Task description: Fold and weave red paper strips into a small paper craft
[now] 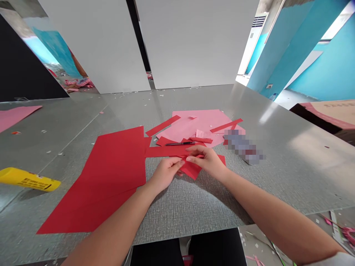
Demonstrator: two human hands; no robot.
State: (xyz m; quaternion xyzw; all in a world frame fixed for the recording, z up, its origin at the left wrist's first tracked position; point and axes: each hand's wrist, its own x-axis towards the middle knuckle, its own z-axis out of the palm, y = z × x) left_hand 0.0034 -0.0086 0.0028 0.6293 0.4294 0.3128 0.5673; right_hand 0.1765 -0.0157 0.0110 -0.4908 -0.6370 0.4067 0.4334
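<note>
Both my hands meet over a small folded piece of red paper (191,169) just above the grey table (194,207). My left hand (165,173) pinches its left edge with thumb and fingers. My right hand (206,159) grips its top and right side, fingers curled over it. A large red sheet (111,177) lies to the left of my hands. Behind them a long red strip (166,151) lies flat, with a black pen-like cutter (180,143) on it.
A pink sheet (199,123) with red strips (163,125) lies further back. A yellow tube (27,179) rests at the left edge. White boards (194,40) stand behind the table. A blurred object (244,147) sits right of the pink sheet. Paper scraps litter the floor (338,229).
</note>
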